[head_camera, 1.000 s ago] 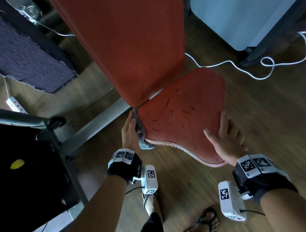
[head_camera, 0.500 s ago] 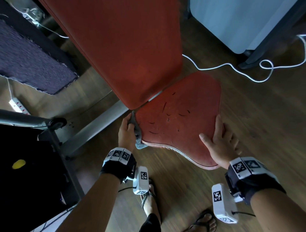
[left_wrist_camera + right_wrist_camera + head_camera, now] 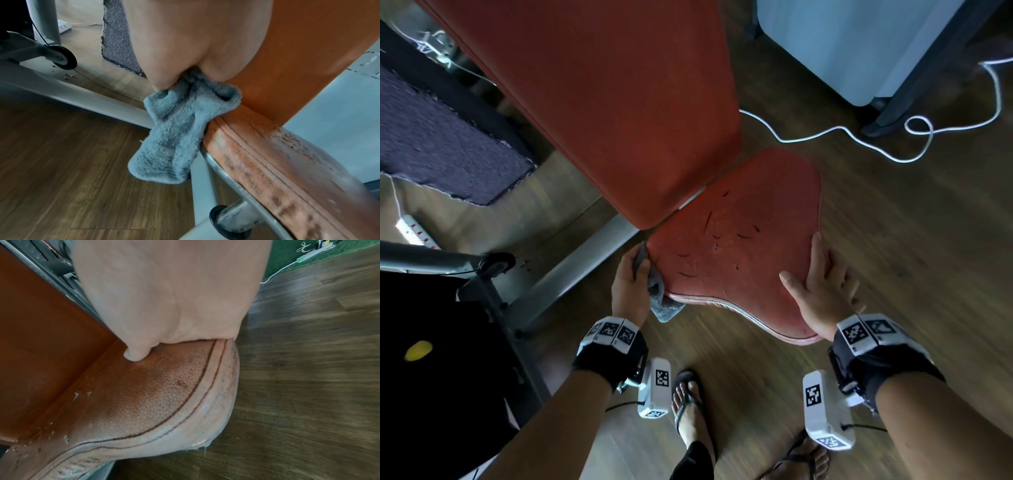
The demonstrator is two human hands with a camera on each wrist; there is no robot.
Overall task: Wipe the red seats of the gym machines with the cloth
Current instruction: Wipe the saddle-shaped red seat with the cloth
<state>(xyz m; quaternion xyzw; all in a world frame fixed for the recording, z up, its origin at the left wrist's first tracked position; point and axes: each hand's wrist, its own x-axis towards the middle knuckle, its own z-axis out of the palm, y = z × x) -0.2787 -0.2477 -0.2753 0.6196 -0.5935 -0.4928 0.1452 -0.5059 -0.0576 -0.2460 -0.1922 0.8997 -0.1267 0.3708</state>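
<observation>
A worn red seat pad [image 3: 736,250] with cracks sits below a long red backrest [image 3: 613,102]. My left hand [image 3: 631,284] grips a grey fluffy cloth [image 3: 662,303] and holds it against the seat's left side edge. The left wrist view shows the cloth [image 3: 174,136] bunched under the palm and hanging beside the seat rim [image 3: 257,155]. My right hand [image 3: 822,287] lies flat on the seat's right front corner, fingers straight, thumb spread. In the right wrist view the thumb [image 3: 135,353] presses on the textured red pad [image 3: 144,394].
The bench's grey metal frame [image 3: 571,274] runs left over the wooden floor. A white cable [image 3: 859,137] loops behind the seat near a pale cabinet [image 3: 859,44]. A dark mat [image 3: 438,144], a power strip [image 3: 414,231] and black equipment [image 3: 431,377] lie left. Sandalled feet [image 3: 688,407] stand below.
My left hand has slid the cloth a little down along the seat's left edge toward me. The right hand stays planted on the seat's right corner.
</observation>
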